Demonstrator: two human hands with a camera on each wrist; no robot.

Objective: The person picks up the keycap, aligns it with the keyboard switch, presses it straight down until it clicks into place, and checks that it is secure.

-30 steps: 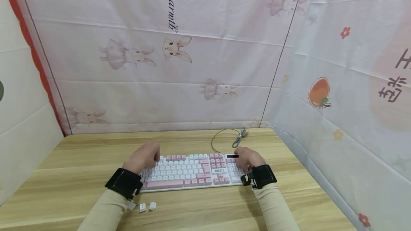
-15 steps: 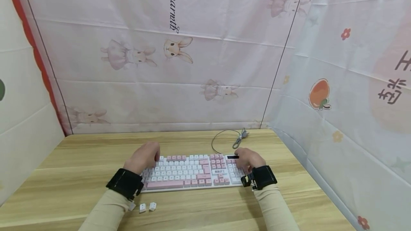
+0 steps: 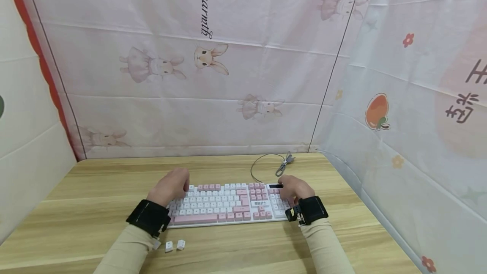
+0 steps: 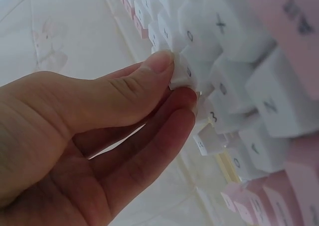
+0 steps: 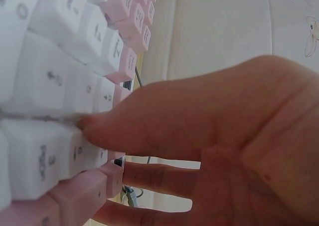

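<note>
A white and pink keyboard (image 3: 213, 202) lies on the wooden table. My left hand (image 3: 171, 186) is over its far left part. In the left wrist view the thumb and a finger pinch a white keycap (image 4: 182, 75) at the number row, and a gap with yellowish board shows near it. My right hand (image 3: 296, 188) grips the keyboard's right end. The right wrist view has its thumb pressed on white number-pad keys (image 5: 47, 84), with the other fingers past the far edge, partly hidden. Loose white keycaps (image 3: 169, 246) lie in front of the keyboard, one partly behind the left wrist.
A grey cable (image 3: 282, 168), bundled and tied, lies behind the keyboard at the right. The table (image 3: 228, 253) ends against a printed rabbit curtain (image 3: 243, 75) at the back, with more fabric at both sides. Each wrist wears a black band (image 3: 148, 218).
</note>
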